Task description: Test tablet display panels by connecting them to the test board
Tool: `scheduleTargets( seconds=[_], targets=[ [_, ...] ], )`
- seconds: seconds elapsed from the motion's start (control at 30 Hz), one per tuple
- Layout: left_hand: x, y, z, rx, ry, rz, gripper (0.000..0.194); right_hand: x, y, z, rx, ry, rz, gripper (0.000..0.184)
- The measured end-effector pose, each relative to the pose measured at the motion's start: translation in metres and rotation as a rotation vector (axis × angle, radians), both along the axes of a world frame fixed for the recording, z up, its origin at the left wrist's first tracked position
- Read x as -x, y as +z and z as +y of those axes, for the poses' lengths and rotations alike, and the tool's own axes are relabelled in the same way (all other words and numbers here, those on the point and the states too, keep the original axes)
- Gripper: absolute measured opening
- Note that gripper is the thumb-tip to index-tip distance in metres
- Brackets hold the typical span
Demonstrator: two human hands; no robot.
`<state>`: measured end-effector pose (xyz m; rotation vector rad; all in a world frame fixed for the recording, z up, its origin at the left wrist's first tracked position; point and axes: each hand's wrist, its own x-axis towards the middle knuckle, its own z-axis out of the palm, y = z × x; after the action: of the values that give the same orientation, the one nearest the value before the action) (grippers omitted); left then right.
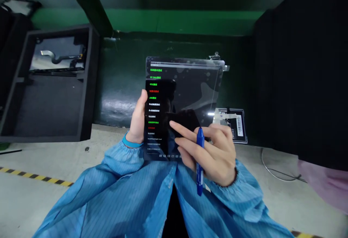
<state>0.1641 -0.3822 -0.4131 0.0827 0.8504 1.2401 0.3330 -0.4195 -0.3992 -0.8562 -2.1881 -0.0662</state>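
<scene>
A dark tablet [187,96] is held upright in front of me, its screen showing a list of green, red and white text lines. My left hand [137,118] grips its left edge, thumb at the front and the other fingers hidden behind. Over the lower part of the screen is my right hand [214,151], a blue marker pen [200,158] tucked between its fingers. Its index finger points at the glass; whether it touches, I cannot tell. A clear film with bubble-like marks seems to cover the screen.
A black foam tray [88,85] at left holds a panel with a flex cable [58,57]. Behind the tablet's right edge lies a dark labelled part [239,123] on the green bench [122,82]. A large black form [301,74] fills the right. Pink fabric [323,180] shows lower right.
</scene>
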Motion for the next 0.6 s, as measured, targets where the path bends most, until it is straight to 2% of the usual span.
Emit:
scheduleTargets(
  seconds=[0.17,0.33,0.47,0.6],
  targets=[
    [-0.001,0.006,-0.002,0.004,-0.034,-0.015,0.043,-0.001,0.016,0.007,0.029,-0.038,-0.063,0.007],
    [-0.002,0.006,-0.005,-0.002,-0.040,-0.024,0.045,0.000,0.015,0.017,0.050,-0.082,-0.107,0.016],
    [-0.003,0.005,-0.007,-0.026,-0.042,-0.007,0.045,0.000,0.012,0.020,0.043,-0.102,-0.143,0.017],
    [-0.004,0.003,-0.008,-0.074,-0.080,-0.001,0.046,-0.010,0.014,0.018,0.036,-0.104,-0.057,0.019]
  ],
)
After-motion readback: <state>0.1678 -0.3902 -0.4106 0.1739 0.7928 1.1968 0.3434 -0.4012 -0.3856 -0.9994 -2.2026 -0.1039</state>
